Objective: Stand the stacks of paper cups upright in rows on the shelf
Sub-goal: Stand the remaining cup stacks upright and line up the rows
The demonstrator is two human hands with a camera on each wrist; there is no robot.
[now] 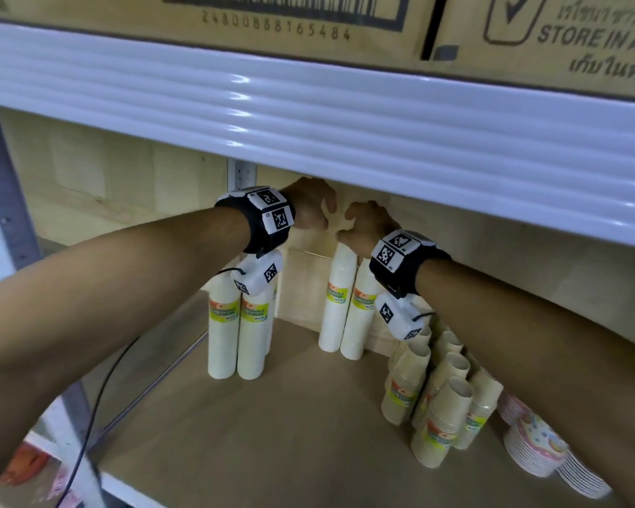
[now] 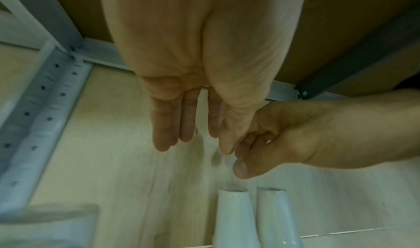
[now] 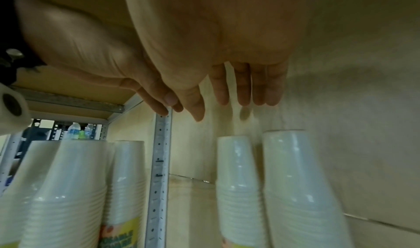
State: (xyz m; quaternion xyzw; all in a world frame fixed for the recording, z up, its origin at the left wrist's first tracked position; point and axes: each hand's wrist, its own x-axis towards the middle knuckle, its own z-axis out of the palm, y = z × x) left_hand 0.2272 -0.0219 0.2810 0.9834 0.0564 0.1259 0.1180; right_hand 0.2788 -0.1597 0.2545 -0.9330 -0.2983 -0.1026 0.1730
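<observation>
Two white paper cup stacks (image 1: 336, 298) (image 1: 362, 313) stand upright side by side against the back wall of the shelf (image 1: 272, 434). Both my hands hover just above their tops, under the upper shelf. My left hand (image 1: 316, 210) (image 2: 193, 144) has straight fingers pointing down and holds nothing. Beside it, my right hand (image 1: 352, 229) (image 3: 227, 108) is loosely open and empty, a small gap above the two stack tops (image 3: 238, 162) (image 3: 293, 162). Two more white stacks (image 1: 222, 331) (image 1: 253, 335) stand upright at the left. Several brown cup stacks (image 1: 440, 394) lean at the right.
A white ribbed upper shelf edge (image 1: 345, 115) hangs low over my hands, with cardboard boxes (image 1: 235, 16) on top. Patterned paper bowls (image 1: 536, 449) sit at the far right. A perforated metal upright (image 3: 161, 162) runs down the back between the white pairs.
</observation>
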